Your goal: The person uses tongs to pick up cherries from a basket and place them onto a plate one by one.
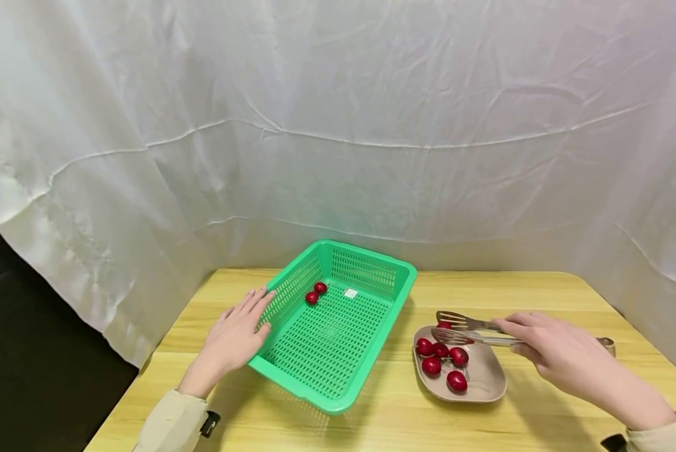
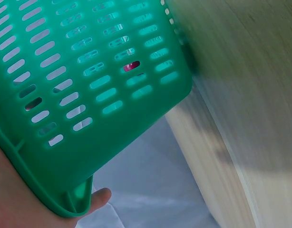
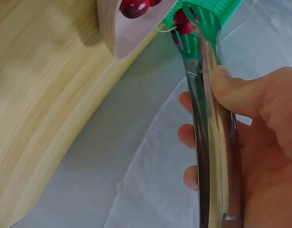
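My left hand (image 1: 233, 336) rests on the left rim of a green plastic basket (image 1: 383, 351), fingers lying fairly straight over the edge. Two red cherries (image 1: 312, 297) sit inside, near the basket's left wall. With my right hand (image 1: 563, 351) I grip metal tongs (image 1: 498, 340), thumb on one arm and fingers round the other. Between their slotted heads is a cherry with a stem (image 3: 183, 23), held above the far side of a pale pinkish dish (image 1: 487, 380). Several more cherries (image 1: 457, 381) lie in that dish.
Basket and dish stand side by side on a wood-grain table (image 1: 422, 430), the dish to the right. Pale cloth (image 1: 338, 182) hangs behind the table and along its sides. A small white label (image 1: 351, 293) lies on the basket floor. Something dark (image 1: 44, 376) stands at the left.
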Demonstrator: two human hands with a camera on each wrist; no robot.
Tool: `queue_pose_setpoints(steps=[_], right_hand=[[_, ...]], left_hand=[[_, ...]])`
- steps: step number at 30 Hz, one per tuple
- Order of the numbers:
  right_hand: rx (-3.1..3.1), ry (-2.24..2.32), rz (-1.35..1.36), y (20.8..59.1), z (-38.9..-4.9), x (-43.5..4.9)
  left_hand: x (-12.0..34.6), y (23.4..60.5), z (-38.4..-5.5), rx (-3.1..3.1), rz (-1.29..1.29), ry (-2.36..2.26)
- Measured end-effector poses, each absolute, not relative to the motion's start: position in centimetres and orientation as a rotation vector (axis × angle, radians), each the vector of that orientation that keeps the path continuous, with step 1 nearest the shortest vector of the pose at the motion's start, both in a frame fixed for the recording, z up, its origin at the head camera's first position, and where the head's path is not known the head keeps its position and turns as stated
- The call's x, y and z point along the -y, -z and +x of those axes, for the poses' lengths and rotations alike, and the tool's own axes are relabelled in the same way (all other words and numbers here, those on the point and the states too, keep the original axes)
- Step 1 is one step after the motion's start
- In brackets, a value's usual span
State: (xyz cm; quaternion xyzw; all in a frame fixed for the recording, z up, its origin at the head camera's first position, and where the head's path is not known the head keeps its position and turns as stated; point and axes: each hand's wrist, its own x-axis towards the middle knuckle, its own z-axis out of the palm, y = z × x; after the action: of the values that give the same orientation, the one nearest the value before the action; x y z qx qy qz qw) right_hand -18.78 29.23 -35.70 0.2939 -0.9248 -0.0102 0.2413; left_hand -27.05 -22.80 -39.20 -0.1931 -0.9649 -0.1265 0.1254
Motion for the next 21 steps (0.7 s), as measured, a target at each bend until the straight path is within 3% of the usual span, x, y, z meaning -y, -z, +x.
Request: queue_pose_setpoints(steps=[21], right_hand=[[2.574, -0.087, 0.67, 35.61, -19.13, -29.19]], left_hand=[[22.81, 39.19, -27.09, 2.809, -0.566, 0.352]])
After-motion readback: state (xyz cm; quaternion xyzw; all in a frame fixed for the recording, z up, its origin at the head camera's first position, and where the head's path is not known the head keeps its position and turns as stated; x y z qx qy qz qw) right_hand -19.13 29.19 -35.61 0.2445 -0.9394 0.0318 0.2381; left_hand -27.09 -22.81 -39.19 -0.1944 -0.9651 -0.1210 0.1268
